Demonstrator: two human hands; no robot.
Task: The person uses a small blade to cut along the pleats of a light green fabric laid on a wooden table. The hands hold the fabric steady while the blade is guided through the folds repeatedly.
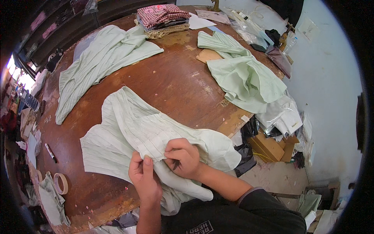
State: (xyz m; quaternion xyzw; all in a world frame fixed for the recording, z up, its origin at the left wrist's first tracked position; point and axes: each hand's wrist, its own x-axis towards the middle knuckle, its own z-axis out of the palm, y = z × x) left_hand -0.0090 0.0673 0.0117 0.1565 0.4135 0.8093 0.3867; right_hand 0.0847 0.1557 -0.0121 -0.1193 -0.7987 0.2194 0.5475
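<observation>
A pale green striped garment lies spread over the table's near edge, its lower part hanging toward me. My left hand pinches its edge between thumb and fingers. Close beside it, my right hand grips the same edge with curled fingers. Something small and dark shows within the right hand, too little of it to name. Both hands are almost touching, with a short stretch of the cloth's edge between them.
Pale green garments lie at the far left and far right of the brown table. A stack of folded checked shirts stands at the back. A marker and a tape roll are at left. A cardboard box sits right.
</observation>
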